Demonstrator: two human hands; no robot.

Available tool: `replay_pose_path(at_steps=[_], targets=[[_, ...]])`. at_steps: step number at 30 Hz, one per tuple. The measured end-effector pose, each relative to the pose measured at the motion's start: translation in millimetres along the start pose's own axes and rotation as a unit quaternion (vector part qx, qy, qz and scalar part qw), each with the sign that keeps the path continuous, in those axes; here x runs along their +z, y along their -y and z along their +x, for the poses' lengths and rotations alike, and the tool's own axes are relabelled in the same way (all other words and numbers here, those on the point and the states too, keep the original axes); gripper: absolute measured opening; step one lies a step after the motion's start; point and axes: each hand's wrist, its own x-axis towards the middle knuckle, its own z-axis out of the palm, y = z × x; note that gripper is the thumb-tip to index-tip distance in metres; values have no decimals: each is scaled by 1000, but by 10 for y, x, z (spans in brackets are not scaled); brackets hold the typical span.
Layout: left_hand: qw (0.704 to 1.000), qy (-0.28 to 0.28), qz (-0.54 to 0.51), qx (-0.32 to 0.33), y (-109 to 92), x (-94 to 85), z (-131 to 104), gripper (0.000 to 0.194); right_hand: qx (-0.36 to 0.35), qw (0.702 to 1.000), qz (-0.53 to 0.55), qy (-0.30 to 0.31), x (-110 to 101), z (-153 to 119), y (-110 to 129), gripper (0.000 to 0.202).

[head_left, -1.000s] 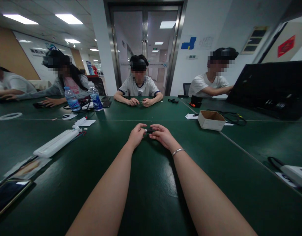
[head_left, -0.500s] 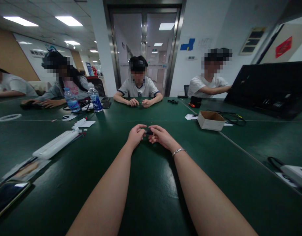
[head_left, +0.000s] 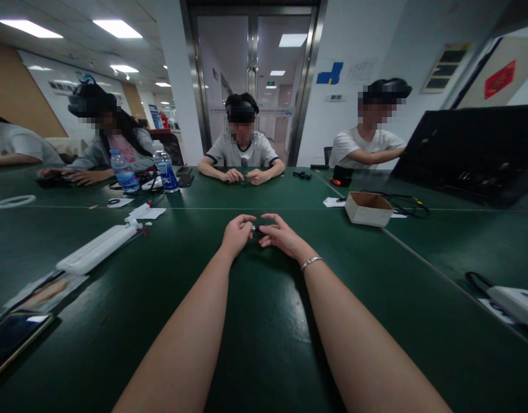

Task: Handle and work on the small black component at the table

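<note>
Between my two hands, above the dark green table (head_left: 264, 310), is a small dark object (head_left: 256, 229) with a silvery end; its exact kind is too small to make out. My left hand (head_left: 238, 235) pinches the silvery end between thumb and fingers. From the other side, my right hand (head_left: 282, 236) grips the black end with its thumb and fingers, the index finger raised and curved above it. A silver bracelet (head_left: 312, 263) circles my right wrist. My fingers partly cover the object.
A small open box (head_left: 368, 213) stands right, beside black cables (head_left: 412, 203). Left lie a white power strip (head_left: 98, 249), a phone (head_left: 16, 344) and two water bottles (head_left: 166, 172). A monitor (head_left: 465, 155) stands far right. Several people in headsets sit across the table.
The fingers of my right hand have shifted slightly on the small dark object, and its silvery end shows more plainly beside my left hand. The view has tilted a little.
</note>
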Motion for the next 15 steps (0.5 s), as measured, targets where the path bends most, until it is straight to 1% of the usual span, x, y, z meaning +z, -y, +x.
replay_pose_path(at_steps=[2,3,6,7,10,11,12,14,15], targets=[[1000,0,3,-4,4,-3,-2,32,11,1000,-18,5,4,-1,3,32],[1000,0,7,-6,6,-4,-2,32,3,1000,-23,9,6,-4,7,34],[1000,0,20,-3,8,-7,-3,32,-28,999,-11,13,13,-15,20,50],[1000,1,23,0,9,-7,-4,31,-22,1000,-10,11,15,-16,22,48],[1000,0,20,5,10,-4,-4,31,9,999,-31,3,15,-8,16,27],[1000,-1,18,6,10,-3,-4,30,7,999,-37,3,14,-5,10,25],[1000,-2,17,5,10,-1,-4,30,-3,999,-37,4,12,-2,4,28],[1000,-1,15,4,8,1,-3,30,-28,999,-25,5,8,1,-6,43],[1000,0,15,5,7,2,-2,30,-32,999,-17,4,7,2,-10,48]])
